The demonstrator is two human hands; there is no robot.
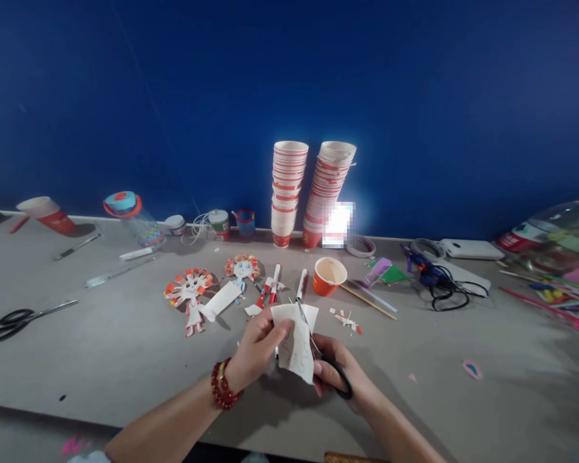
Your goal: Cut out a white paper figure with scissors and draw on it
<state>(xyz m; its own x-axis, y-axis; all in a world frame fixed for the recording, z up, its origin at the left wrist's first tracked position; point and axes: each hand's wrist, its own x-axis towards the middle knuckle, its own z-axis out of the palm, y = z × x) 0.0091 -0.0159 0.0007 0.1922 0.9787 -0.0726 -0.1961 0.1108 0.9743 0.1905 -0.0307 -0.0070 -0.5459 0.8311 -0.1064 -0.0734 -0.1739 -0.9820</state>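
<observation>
My left hand [259, 344], with red beaded bracelets [225, 384] at the wrist, pinches a piece of white paper [292, 350] between thumb and fingers. Faint drawn lines run over the paper. In my right hand [335, 370] are black-handled scissors [338, 373]; their blades reach up across the paper's right part. Just beyond the hands stand an orange paper cup [330, 276] and lie red-and-white markers [275, 283]. To the left are two cut-out paper figures, a larger one [192, 299] and a smaller one [242, 269], beside a blank white paper strip [222, 300].
Two tall stacks of paper cups, the left one [289, 193] upright and the right one [329, 186] leaning, stand by the blue wall. Another pair of scissors [24, 318] lies far left. Paper scraps [347, 319], a wooden stick [369, 301] and a black cable [446, 289] lie right.
</observation>
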